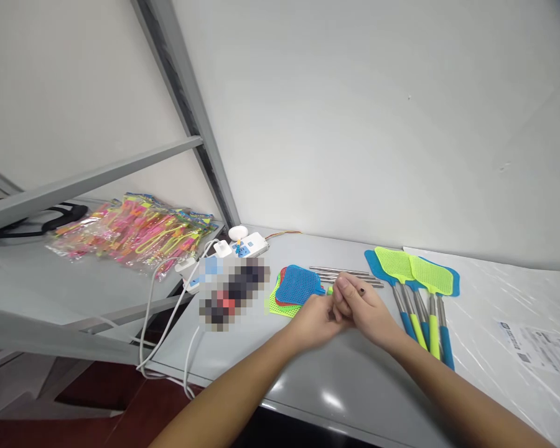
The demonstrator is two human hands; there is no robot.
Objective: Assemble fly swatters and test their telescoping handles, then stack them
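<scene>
My left hand [320, 320] and my right hand [366, 311] are pressed together above the table, both with curled fingers. From the top of my right fist pokes the small round end of what looks like a metal rod [363, 291]. Whatever my left hand grips is hidden by the fingers. Just left of the hands lies a pile of fly swatter heads, with a blue head [300, 285] on top of red and green ones. Behind the hands, several thin metal rods [343, 274] lie side by side. Fly swatters with green and blue heads [432, 275] lie to the right.
A white power strip [252, 246] with cables stands at the back left, near a blurred-out dark object [236, 292]. Plastic-bagged colourful items [144, 230] lie beyond the grey metal frame [186, 106]. Clear plastic wrapping with a label [541, 345] covers the table's right side.
</scene>
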